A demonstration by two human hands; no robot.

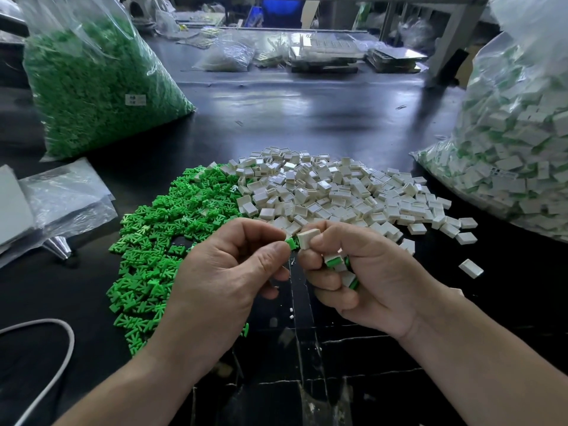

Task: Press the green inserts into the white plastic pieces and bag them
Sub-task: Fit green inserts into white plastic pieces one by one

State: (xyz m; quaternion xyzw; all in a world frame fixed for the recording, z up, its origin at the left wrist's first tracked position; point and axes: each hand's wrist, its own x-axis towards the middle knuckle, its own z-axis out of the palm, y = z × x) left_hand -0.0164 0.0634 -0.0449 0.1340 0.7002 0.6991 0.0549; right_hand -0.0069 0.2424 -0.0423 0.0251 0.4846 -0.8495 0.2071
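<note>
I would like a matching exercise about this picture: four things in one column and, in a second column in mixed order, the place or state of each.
Things
1. bag of green inserts
2. white cable
3. left hand
4. right hand

Places or states
A. pinches a green insert
B. holds a white piece
C. stands far left on the table
D. lies in the bottom left corner

Pairs: 1-C, 2-D, 3-A, 4-B
</note>
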